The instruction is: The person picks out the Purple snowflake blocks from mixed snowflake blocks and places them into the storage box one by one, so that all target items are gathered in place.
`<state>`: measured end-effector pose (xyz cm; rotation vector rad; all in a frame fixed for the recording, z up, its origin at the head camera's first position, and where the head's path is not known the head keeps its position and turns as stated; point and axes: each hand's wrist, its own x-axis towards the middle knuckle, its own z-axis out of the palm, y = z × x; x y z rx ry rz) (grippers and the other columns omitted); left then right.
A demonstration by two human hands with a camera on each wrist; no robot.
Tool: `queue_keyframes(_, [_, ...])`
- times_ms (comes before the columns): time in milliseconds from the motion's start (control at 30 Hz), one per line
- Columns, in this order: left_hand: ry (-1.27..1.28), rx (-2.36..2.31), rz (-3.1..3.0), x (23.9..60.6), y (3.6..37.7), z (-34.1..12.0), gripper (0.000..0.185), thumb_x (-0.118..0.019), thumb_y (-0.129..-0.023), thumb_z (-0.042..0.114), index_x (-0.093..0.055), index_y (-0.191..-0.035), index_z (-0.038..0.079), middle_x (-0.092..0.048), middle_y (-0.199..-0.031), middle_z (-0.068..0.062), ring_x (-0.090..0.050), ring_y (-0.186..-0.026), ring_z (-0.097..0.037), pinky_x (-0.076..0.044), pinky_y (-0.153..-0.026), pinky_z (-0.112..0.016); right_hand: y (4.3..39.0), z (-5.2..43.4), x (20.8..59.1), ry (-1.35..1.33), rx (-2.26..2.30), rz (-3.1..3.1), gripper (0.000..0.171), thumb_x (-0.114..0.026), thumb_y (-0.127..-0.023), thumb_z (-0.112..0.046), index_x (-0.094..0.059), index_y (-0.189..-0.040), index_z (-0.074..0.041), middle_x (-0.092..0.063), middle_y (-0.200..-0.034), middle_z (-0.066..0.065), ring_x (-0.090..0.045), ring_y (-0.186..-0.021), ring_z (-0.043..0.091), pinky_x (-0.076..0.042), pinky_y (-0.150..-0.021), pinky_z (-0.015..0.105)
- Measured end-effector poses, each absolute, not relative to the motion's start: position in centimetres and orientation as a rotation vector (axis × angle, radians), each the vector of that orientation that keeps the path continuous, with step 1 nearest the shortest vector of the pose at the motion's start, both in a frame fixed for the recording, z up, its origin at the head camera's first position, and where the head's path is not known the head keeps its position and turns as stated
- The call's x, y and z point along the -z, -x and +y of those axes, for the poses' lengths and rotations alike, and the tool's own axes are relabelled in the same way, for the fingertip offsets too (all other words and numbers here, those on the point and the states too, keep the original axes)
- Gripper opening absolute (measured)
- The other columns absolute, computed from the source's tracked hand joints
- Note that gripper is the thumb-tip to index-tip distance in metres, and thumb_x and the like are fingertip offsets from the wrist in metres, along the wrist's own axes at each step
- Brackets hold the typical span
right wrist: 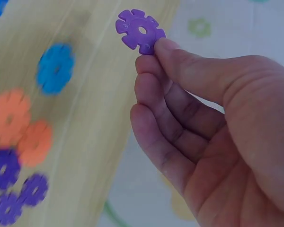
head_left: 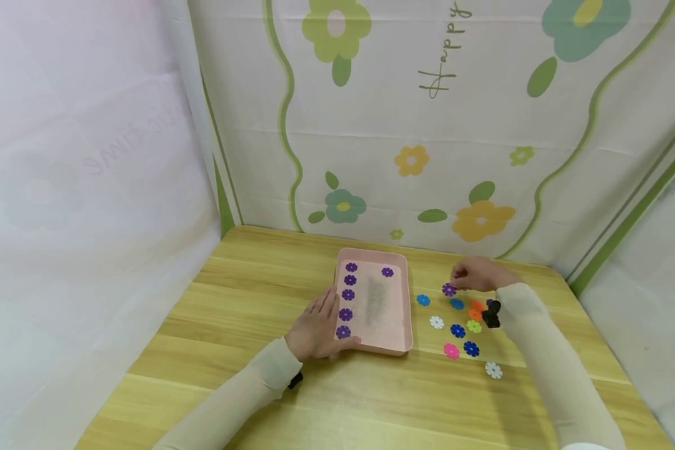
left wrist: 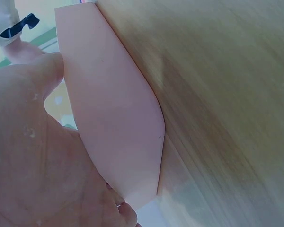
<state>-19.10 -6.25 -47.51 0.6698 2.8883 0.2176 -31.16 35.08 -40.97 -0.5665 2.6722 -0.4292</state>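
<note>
Head view: my right hand (head_left: 480, 275) pinches one purple snowflake disc (head_left: 449, 289) between thumb and forefinger, held above the desk (head_left: 247, 294) just right of the pink tray (head_left: 409, 312). My left hand (head_left: 317, 328) rests with fingers spread, thumb against the tray's near left wall. Count inside the tray: six purple discs, five in a column (head_left: 347, 294) along the left side, one (head_left: 387, 272) near the far right corner. Loose on the desk, as far as I can tell: four blue, two orange, two white, one pink (head_left: 451, 350), one green (head_left: 474, 325); some lie hidden behind my right wrist.
</note>
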Motion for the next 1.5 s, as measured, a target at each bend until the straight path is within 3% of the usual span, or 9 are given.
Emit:
queue_keyframes(300, [-0.667, -0.231, 2.873, 47.4, 19.1, -6.2, 0.115, -0.045, -0.096, 0.082, -0.017, -0.167, -0.002, -0.011, -0.178, -0.021, -0.017, -0.165, -0.037, -0.024, -0.134, -0.049, 32.1, 29.2, 40.0, 0.733, 0.36, 2.675, 0.023, -0.064, -0.106, -0.016, -0.073, -0.085, -0.011, -0.068, -0.079, 0.004, -0.053, -0.07, 0.013, -0.047, -0.069, 0.029])
queue_keyframes(700, [-0.669, -0.215, 2.896, 47.3, 19.2, -6.2, 0.115, -0.045, -0.095, 0.083, -0.018, -0.167, -0.003, -0.013, -0.177, -0.021, -0.019, -0.165, -0.037, -0.026, -0.133, -0.049, 34.2, 22.7, 39.5, 0.845, 0.282, 2.657, 0.021, -0.067, -0.102, -0.009, -0.073, -0.083, -0.003, -0.059, -0.07, -0.002, -0.048, -0.064, 0.011, -0.042, -0.065, 0.026])
queue_keyframes(933, [-0.675, -0.196, 2.902, 47.2, 19.0, -6.2, 0.115, -0.045, -0.095, 0.083, -0.019, -0.167, -0.003, -0.014, -0.177, -0.021, -0.02, -0.165, -0.037, -0.027, -0.133, -0.049, 34.8, 20.9, 40.5, 0.827, 0.257, 2.684, 0.017, -0.068, -0.102, -0.007, -0.079, -0.089, -0.004, -0.074, -0.083, 0.007, -0.056, -0.069, 0.012, -0.048, -0.064, 0.024])
queue_keyframes(1100, [-0.68, -0.187, 2.906, 47.2, 19.0, -6.3, 0.115, -0.045, -0.095, 0.083, -0.02, -0.167, -0.004, -0.015, -0.177, -0.022, -0.021, -0.164, -0.037, -0.027, -0.133, -0.049, 35.1, 20.5, 41.5, 0.804, 0.274, 2.705, 0.015, -0.069, -0.1, -0.005, -0.08, -0.091, -0.003, -0.077, -0.088, 0.011, -0.059, -0.071, 0.013, -0.051, -0.065, 0.022])
queue_keyframes(1300, [-0.681, -0.173, 2.907, 47.2, 19.0, -6.2, 0.114, -0.045, -0.095, 0.083, -0.02, -0.167, -0.003, -0.015, -0.177, -0.021, -0.02, -0.165, -0.037, -0.027, -0.133, -0.048, 35.6, 20.3, 43.1, 0.861, 0.314, 2.706, 0.025, -0.065, -0.097, 0.004, -0.069, -0.072, 0.004, -0.051, -0.061, -0.003, -0.041, -0.057, 0.009, -0.043, -0.063, 0.027])
queue_keyframes(1333, [-0.681, -0.172, 2.906, 47.2, 19.0, -6.2, 0.114, -0.045, -0.096, 0.083, -0.02, -0.167, -0.003, -0.015, -0.177, -0.021, -0.02, -0.165, -0.037, -0.027, -0.133, -0.048, 35.6, 20.3, 43.3, 0.874, 0.323, 2.704, 0.03, -0.065, -0.097, 0.005, -0.065, -0.067, 0.003, -0.046, -0.058, -0.004, -0.038, -0.055, 0.008, -0.049, -0.068, 0.03])
queue_keyframes(1433, [-0.682, -0.174, 2.906, 47.2, 19.0, -6.2, 0.114, -0.045, -0.096, 0.082, -0.02, -0.166, -0.004, -0.015, -0.177, -0.022, -0.02, -0.164, -0.037, -0.027, -0.133, -0.048, 35.8, 20.2, 43.8, 0.894, 0.338, 2.713, 0.042, -0.063, -0.095, 0.008, -0.052, -0.058, -0.007, -0.037, -0.056, -0.007, -0.033, -0.053, 0.007, -0.047, -0.07, 0.034])
queue_keyframes(1500, [-0.682, -0.171, 2.904, 47.3, 19.0, -6.2, 0.114, -0.044, -0.096, 0.083, -0.02, -0.166, -0.004, -0.015, -0.177, -0.022, -0.02, -0.165, -0.037, -0.027, -0.133, -0.047, 35.8, 20.1, 44.0, 0.909, 0.332, 2.725, 0.046, -0.061, -0.094, 0.01, -0.045, -0.057, -0.012, -0.035, -0.055, -0.007, -0.031, -0.053, 0.007, -0.046, -0.066, 0.031])
